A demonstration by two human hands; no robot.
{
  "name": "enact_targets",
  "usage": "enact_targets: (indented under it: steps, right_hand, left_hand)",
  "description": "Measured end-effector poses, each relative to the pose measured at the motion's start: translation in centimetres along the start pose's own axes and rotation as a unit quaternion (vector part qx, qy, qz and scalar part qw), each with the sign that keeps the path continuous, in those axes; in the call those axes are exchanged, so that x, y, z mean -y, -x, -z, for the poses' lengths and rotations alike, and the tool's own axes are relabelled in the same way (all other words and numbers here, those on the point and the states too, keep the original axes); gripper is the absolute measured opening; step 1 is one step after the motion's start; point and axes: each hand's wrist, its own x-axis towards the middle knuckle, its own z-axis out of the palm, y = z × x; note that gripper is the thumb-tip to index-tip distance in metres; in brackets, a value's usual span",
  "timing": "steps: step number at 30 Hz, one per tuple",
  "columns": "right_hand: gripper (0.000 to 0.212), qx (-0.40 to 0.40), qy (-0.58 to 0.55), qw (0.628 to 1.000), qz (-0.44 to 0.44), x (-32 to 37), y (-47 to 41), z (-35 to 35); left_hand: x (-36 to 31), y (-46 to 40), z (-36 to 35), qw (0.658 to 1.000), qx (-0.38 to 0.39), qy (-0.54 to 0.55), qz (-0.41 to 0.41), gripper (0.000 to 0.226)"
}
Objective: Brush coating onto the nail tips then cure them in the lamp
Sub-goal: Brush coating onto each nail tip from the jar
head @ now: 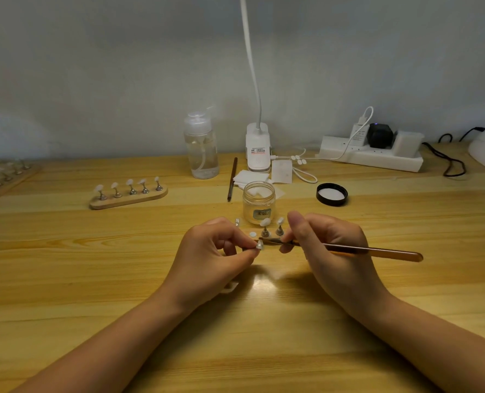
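My left hand [218,251] pinches a small stand with a pale nail tip [260,244] on it, held just above the table. My right hand [326,245] grips an amber-handled brush [377,252], and its bristle end lies right beside that nail tip. Behind the hands, two more nail tips on metal stands [272,226] sit on a wooden holder, mostly hidden by my fingers. An open glass jar [259,202] of clear coating stands just beyond them. Its black lid [332,194] lies to the right.
A wooden holder with several nail tips [128,194] lies at mid left, another [3,177] at the far left edge. A pump bottle [201,146], a second brush [232,179], white wipes [248,177], a clip lamp [258,148] and a power strip [371,154] line the back.
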Motion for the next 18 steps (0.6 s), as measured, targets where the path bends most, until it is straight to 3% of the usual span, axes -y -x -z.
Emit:
enact_targets:
  steps: [6, 11, 18]
  right_hand:
    - [0.034, 0.026, -0.043, 0.999, 0.018, 0.32, 0.23, 0.02]
    - [0.033, -0.024, -0.081, 0.996, 0.005, 0.50, 0.38, 0.43]
    - [0.029, -0.024, -0.046, 0.998, 0.027, 0.51, 0.01, 0.09]
  left_hand:
    - [0.20, 0.17, 0.19, 1.000, 0.006, -0.002, -0.003, 0.013]
    - [0.33, 0.27, 0.17, 0.999, 0.011, 0.037, 0.013, 0.017]
    - [0.45, 0.25, 0.29, 0.998, 0.034, 0.050, 0.011, 0.017]
